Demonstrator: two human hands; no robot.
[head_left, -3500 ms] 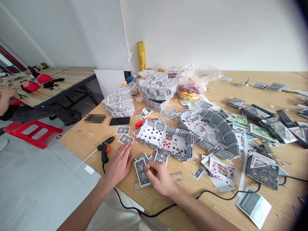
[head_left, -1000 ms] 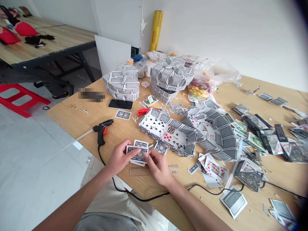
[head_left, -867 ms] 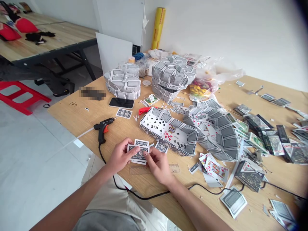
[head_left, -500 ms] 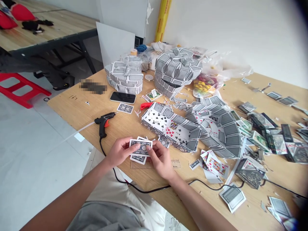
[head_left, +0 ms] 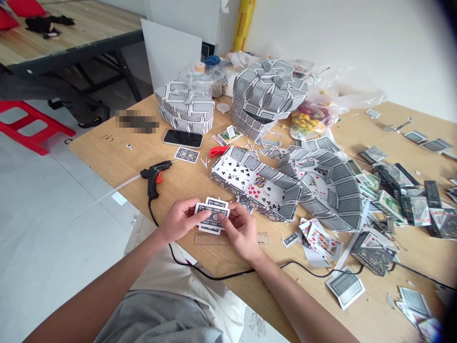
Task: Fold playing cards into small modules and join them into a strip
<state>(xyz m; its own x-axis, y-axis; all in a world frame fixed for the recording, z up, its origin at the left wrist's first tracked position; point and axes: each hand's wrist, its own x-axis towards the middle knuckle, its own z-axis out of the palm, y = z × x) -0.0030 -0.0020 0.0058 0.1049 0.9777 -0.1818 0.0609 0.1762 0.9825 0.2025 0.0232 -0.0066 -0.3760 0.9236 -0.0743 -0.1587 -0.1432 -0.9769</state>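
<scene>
Between my two hands are playing cards [head_left: 213,215], backs up, one lying crosswise over another that sticks out above and below it. My left hand [head_left: 181,220] pinches the left end, thumb on top. My right hand [head_left: 243,232] grips the right end the same way. Just beneath lies a clear ruler [head_left: 210,239], partly covered by the hands. Beyond them sits a long open box built of cards [head_left: 255,183], card faces showing inside. A black glue gun [head_left: 155,178] rests to the left, its cord running under my forearms.
A curved card tray [head_left: 323,183] stands right of the box. Behind are two card-built containers [head_left: 187,107] [head_left: 266,97], a phone [head_left: 183,138] and a plastic bag [head_left: 310,119]. Card packs [head_left: 389,205] and loose cards [head_left: 323,243] cover the right side. A person's leg [head_left: 50,93] shows far left.
The lower card has shifted between my hands: it now sticks out evenly above and below the top card. Both hands keep their hold. The view has tilted slightly.
</scene>
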